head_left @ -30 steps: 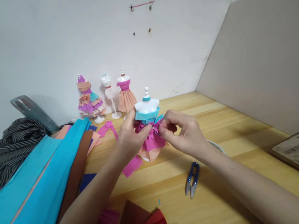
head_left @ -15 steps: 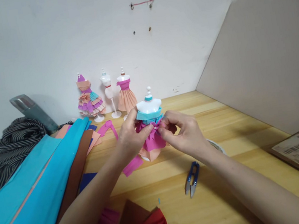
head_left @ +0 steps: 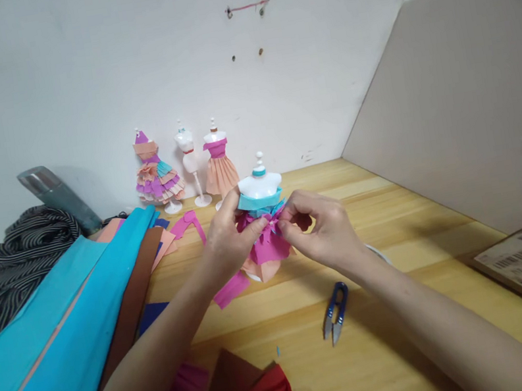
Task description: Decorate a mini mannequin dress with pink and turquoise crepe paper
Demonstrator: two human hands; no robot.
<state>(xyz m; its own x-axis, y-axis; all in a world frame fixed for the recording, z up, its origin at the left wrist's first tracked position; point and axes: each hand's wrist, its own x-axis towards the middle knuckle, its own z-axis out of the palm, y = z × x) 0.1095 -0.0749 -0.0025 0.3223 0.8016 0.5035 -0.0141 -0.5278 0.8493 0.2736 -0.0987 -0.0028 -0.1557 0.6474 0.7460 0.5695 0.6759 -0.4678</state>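
Mannequin (head_left: 260,185) in a turquoise top (head_left: 260,199) and pink-and-peach skirt (head_left: 270,250) is standing upright on the bench (head_left: 394,213), well inward from its back edge. The left hand (head_left: 228,234) is holding the skirt near its waist, the thumb resting on the front; the right hand (head_left: 320,225) is pinching pink fabric (head_left: 272,223) there between thumb and forefinger. Snips (head_left: 335,313) are lying nearer the front edge, blades pointing toward it. Three other mannequins (head_left: 190,162) are standing along the back edge, while turquoise fabric (head_left: 80,346) is lying toward the left edge.
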